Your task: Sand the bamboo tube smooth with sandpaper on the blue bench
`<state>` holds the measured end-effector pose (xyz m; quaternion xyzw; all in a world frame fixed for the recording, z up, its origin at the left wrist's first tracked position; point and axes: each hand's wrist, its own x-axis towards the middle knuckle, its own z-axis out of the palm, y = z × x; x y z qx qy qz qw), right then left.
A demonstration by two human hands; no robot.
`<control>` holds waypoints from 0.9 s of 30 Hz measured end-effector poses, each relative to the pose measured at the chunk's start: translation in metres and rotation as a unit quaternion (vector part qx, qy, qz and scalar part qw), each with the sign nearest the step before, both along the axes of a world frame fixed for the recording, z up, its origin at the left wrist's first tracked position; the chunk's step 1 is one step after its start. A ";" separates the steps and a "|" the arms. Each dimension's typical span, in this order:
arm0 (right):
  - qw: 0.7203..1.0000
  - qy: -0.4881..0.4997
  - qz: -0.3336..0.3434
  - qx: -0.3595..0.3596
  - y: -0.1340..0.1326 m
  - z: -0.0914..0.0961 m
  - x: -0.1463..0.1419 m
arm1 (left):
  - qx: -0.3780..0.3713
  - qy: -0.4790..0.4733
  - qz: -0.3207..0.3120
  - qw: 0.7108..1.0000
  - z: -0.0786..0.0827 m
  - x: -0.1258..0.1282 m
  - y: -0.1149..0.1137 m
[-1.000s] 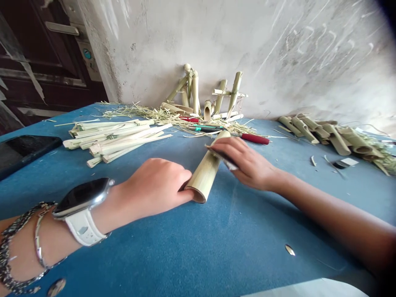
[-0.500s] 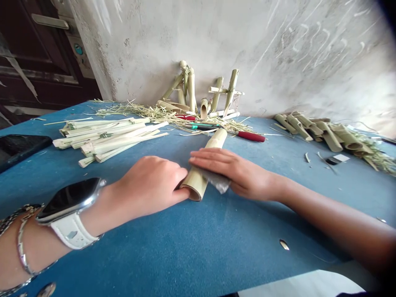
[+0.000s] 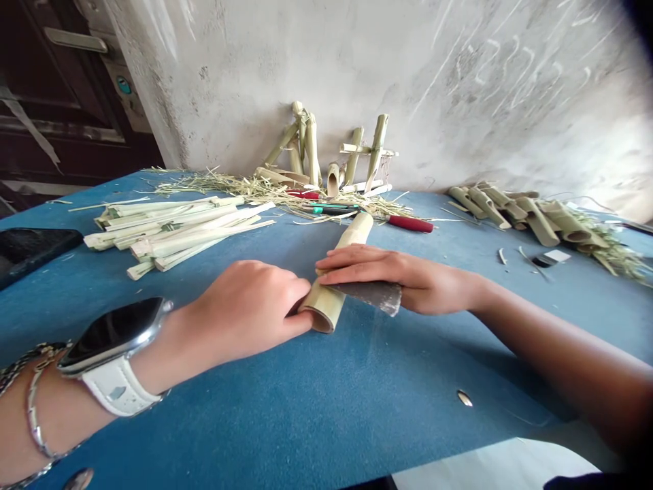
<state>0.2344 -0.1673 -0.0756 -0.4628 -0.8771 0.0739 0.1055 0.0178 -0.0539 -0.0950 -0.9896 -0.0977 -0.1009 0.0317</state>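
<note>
Blue table (image 3: 357, 388): left hand (image 3: 249, 309) grips near end of bamboo tube (image 3: 353, 237); right hand (image 3: 408, 275) holds sandpaper (image 3: 376, 294) flat atop it.

Head camera looks down, near, across table (image 3: 357, 408) toward wall (image 3: 408, 68).

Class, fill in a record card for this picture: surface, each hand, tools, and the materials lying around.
Surface: blue table
Left hand: grips near end of tube
Right hand: presses sandpaper on tube
Tools: red-handled tool beyond the tube
Materials: strips at left, cut pieces at right
Other: phone at left edge
</note>
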 end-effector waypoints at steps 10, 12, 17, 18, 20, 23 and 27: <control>0.989 -0.003 -0.109 0.096 0.008 -0.014 0.022 | 0.001 0.003 -0.001 1.000 0.001 0.000 0.001; 0.998 0.045 -0.030 0.033 0.005 -0.006 0.012 | 0.001 0.004 0.001 1.000 0.001 -0.001 0.001; 0.991 0.072 -0.094 0.069 0.009 -0.010 0.028 | 0.018 -0.002 -0.007 1.000 0.002 -0.001 0.000; 0.984 0.062 -0.131 0.106 0.011 -0.014 0.031 | 0.026 -0.002 -0.010 1.000 0.002 -0.001 -0.001; 0.976 0.051 -0.157 0.144 0.012 -0.018 0.030 | 0.038 -0.001 -0.014 0.999 0.002 -0.002 -0.001; 0.991 0.080 -0.076 0.077 0.008 -0.013 0.013 | 0.035 0.005 -0.011 0.999 0.002 0.000 0.000; 0.993 0.057 -0.092 0.037 0.005 -0.009 0.012 | 0.033 0.005 -0.012 0.999 0.002 0.002 0.001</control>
